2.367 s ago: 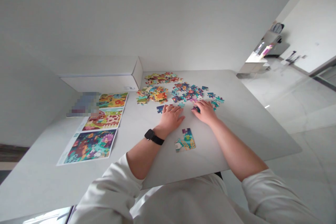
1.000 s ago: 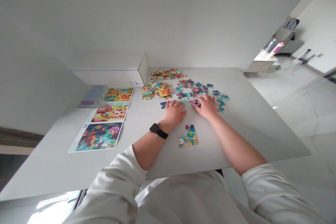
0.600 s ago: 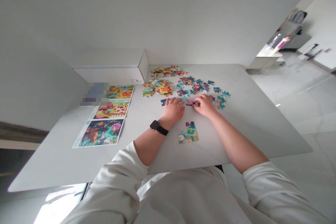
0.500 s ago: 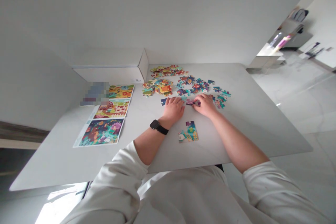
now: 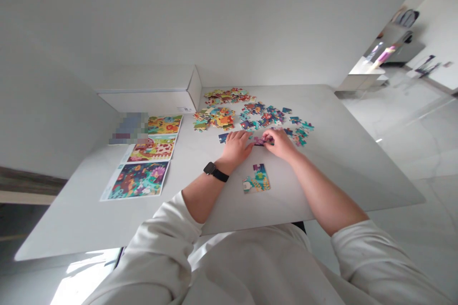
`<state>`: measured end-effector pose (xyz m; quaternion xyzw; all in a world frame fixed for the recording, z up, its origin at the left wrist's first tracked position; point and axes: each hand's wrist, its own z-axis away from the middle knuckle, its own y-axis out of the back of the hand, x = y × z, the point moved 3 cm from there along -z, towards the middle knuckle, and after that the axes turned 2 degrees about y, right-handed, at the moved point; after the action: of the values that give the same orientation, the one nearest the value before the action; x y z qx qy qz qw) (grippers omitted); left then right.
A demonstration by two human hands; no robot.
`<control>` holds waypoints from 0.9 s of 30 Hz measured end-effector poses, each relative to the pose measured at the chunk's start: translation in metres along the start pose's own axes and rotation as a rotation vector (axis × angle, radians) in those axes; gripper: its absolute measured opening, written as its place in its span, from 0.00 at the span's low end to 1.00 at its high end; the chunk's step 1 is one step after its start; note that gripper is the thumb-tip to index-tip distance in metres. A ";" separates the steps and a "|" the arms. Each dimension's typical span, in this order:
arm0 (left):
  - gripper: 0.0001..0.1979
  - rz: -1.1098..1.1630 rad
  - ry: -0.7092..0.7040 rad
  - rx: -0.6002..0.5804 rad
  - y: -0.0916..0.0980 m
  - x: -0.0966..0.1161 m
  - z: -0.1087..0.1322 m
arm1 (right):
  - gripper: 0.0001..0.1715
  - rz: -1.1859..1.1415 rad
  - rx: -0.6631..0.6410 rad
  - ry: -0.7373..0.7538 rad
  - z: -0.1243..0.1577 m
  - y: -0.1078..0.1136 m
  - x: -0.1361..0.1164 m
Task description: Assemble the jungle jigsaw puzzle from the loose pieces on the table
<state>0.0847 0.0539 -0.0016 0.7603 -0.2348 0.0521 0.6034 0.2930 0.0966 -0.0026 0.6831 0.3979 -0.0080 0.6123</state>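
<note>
The fingers (image 5: 271, 133) of the person's right hand (image 5: 283, 144) are drawn together in a pinch at the edge of a small purple jigsaw piece (image 5: 258, 142), just beyond a roughly L-shaped joined puzzle section (image 5: 263, 184) in teal, yellow and purple. Past that section and to its left, the left hand (image 5: 235, 148) lies low with its fingers loosely extended and its thumb near the purple piece; whether anything is under the palm cannot be told. The left hand partly covers a dark blue jigsaw piece (image 5: 222, 138).

Farther beyond the joined section are a heap of dark blue and purple pieces (image 5: 266, 116), a heap of orange and yellow pieces (image 5: 216, 119) to the left and a heap of red and yellow pieces (image 5: 229, 96) behind it. Loose teal pieces (image 5: 304, 129) lie beyond and to the right. Well to the section's left is a glossy paper sheet with three colourful pictures (image 5: 141, 178), partly covered by a pixelated bluish rectangular object (image 5: 129, 128); a long white cardboard box (image 5: 146, 101) stands behind them.

All this rests on a smooth pale grey worktop (image 5: 343, 167) against a plain grey-white wall (image 5: 268, 24). Right of the section, past the worktop, spreads a shiny pale floor (image 5: 400, 119).
</note>
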 end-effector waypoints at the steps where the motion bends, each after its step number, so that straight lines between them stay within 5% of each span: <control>1: 0.20 0.033 -0.012 0.010 0.001 0.000 -0.001 | 0.13 -0.061 -0.010 0.017 0.001 0.000 -0.003; 6: 0.08 0.426 -0.001 0.044 -0.002 -0.002 -0.006 | 0.17 -0.340 0.092 0.010 0.004 0.004 -0.007; 11: 0.24 1.150 0.265 0.029 -0.009 -0.007 -0.006 | 0.25 -0.588 0.442 -0.098 0.002 0.024 0.028; 16: 0.28 1.359 0.472 -0.024 -0.008 -0.007 -0.001 | 0.26 -0.633 0.680 -0.248 0.005 0.036 0.055; 19: 0.29 1.392 0.499 -0.018 -0.007 -0.007 0.000 | 0.25 -0.647 0.626 -0.258 0.007 0.032 0.048; 24: 0.28 1.390 0.485 -0.004 -0.008 -0.006 0.000 | 0.27 -0.644 0.215 -0.139 0.007 0.013 0.014; 27: 0.26 1.317 0.409 -0.019 -0.010 -0.003 -0.001 | 0.26 -0.622 0.076 -0.085 0.008 0.003 -0.002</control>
<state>0.0862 0.0574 -0.0114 0.4286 -0.5297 0.5483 0.4848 0.2968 0.0891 -0.0012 0.5500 0.5615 -0.2383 0.5706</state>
